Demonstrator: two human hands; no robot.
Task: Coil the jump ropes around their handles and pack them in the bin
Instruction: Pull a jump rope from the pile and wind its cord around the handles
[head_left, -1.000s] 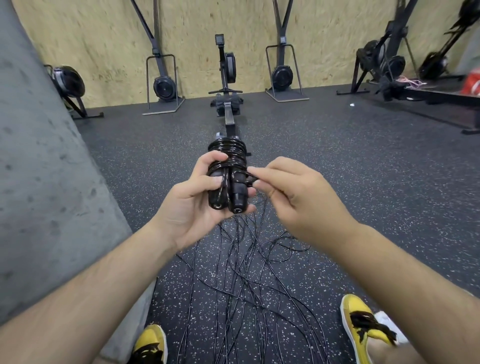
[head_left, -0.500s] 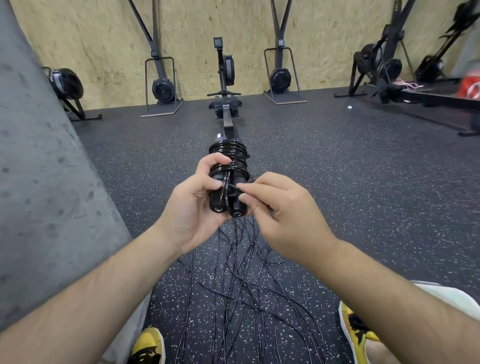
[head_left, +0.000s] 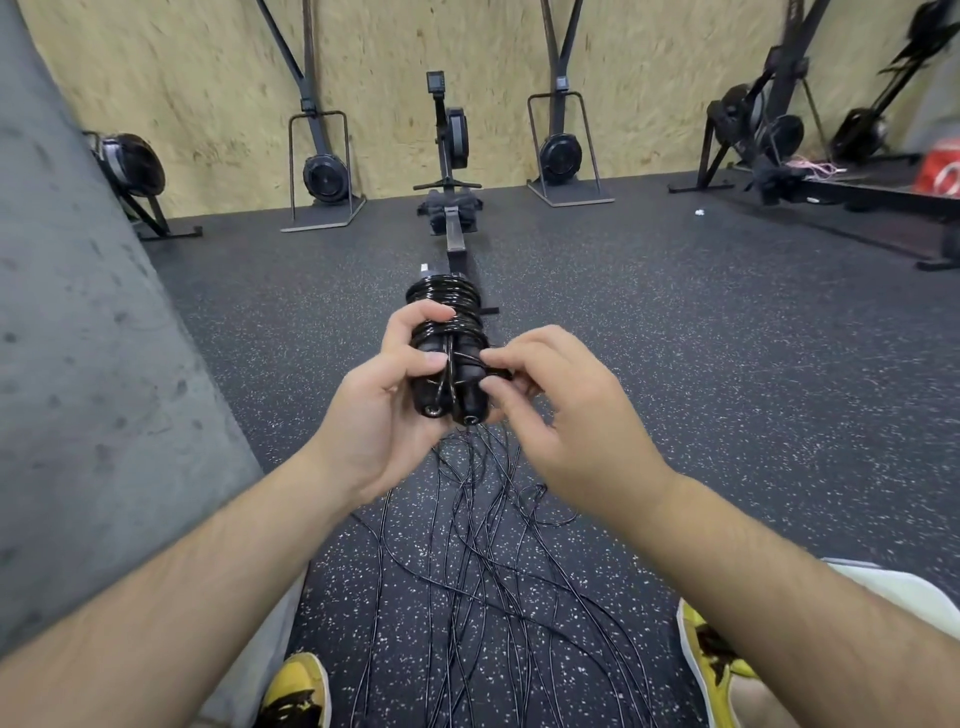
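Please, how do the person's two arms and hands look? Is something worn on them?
Both hands are bare: the left hand and the right hand show no gloves, and no rings are visible. The left forearm and the right forearm are also bare as far as the picture's edge, with some fine hair. No sleeve, watch or wristband is in view.

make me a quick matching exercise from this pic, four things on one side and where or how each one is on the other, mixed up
1 left hand
2 right hand
3 loose ropes
4 middle rowing machine

a lie tangled on the floor
b grips the coiled jump rope
c stands before the plywood wall
d pinches the rope end beside the handles

Pairs: 1-b, 2-d, 3-a, 4-c
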